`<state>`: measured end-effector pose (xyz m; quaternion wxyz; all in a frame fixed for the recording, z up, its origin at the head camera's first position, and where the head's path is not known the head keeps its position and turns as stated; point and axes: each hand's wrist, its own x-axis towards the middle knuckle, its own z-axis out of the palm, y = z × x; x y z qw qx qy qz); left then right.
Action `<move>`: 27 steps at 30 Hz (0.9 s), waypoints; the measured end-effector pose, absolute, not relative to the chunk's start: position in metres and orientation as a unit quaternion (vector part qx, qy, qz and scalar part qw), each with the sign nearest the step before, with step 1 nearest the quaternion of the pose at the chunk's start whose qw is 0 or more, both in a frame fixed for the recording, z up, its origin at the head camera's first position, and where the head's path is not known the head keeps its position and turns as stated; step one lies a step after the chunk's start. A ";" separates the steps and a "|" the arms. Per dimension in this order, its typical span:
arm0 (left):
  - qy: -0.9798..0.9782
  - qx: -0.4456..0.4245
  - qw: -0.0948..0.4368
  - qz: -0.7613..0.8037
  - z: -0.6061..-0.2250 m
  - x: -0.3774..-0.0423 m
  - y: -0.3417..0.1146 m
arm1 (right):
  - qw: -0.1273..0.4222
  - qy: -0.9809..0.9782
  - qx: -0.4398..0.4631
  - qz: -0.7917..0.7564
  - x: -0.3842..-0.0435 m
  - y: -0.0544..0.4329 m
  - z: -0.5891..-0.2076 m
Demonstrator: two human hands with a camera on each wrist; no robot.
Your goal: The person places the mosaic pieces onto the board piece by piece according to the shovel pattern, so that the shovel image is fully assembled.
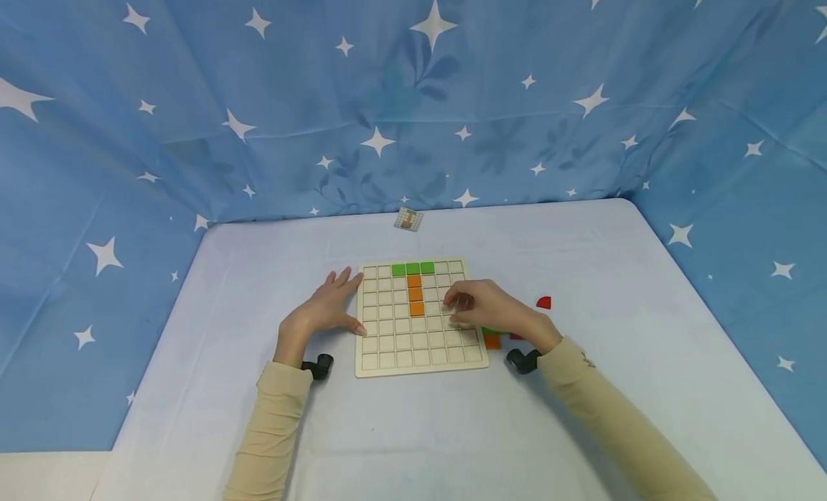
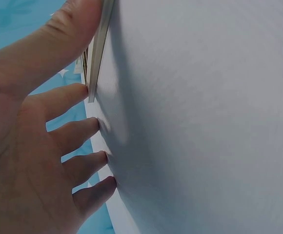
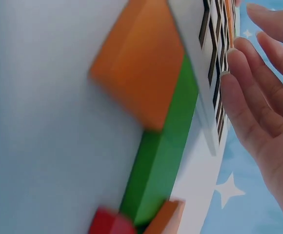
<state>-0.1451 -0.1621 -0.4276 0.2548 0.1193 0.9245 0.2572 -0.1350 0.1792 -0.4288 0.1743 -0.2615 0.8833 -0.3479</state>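
Observation:
A pale grid board [image 1: 403,342] lies on the table. Near its far edge sits a row of green squares [image 1: 413,269], and a column of orange squares [image 1: 415,294] runs from the row's middle toward the near side. With thumb and fingers spread, my left hand [image 1: 326,306] touches the board's left edge; in the left wrist view the thumb [image 2: 68,36] lies against that edge. My right hand [image 1: 487,303] hovers over the board's right part, fingers loosely bent. Nothing shows between those fingers [image 3: 241,92] in the right wrist view.
Beside the board's right edge are an orange block [image 3: 141,63], a green block [image 3: 158,161] and a red piece [image 3: 111,223], partly under my right wrist in the head view. A red quarter-round piece [image 1: 544,302] lies farther right. A small patterned card [image 1: 408,219] rests at the back.

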 end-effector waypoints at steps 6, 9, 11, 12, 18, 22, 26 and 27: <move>0.926 0.123 0.252 0.253 -0.427 -0.147 -0.162 | 0.163 0.890 -0.263 -0.334 -0.131 0.194 -0.428; 0.926 0.122 0.252 0.253 -0.427 -0.147 -0.162 | 0.154 0.896 -0.259 -0.326 -0.128 0.201 -0.428; 0.926 0.122 0.252 0.253 -0.427 -0.146 -0.161 | 0.153 0.900 -0.248 -0.324 -0.127 0.206 -0.426; 0.926 0.122 0.253 0.254 -0.427 -0.146 -0.161 | 0.152 0.901 -0.243 -0.325 -0.126 0.209 -0.426; 0.924 0.126 0.255 0.255 -0.426 -0.145 -0.162 | 0.144 0.905 -0.235 -0.325 -0.125 0.225 -0.426; 0.924 0.126 0.256 0.254 -0.426 -0.145 -0.162 | 0.150 0.908 -0.215 -0.326 -0.123 0.237 -0.426; 0.925 0.123 0.256 0.253 -0.425 -0.145 -0.162 | 0.143 0.914 -0.202 -0.323 -0.122 0.247 -0.425; 0.925 0.122 0.255 0.253 -0.425 -0.145 -0.162 | 0.139 0.915 -0.201 -0.321 -0.122 0.249 -0.425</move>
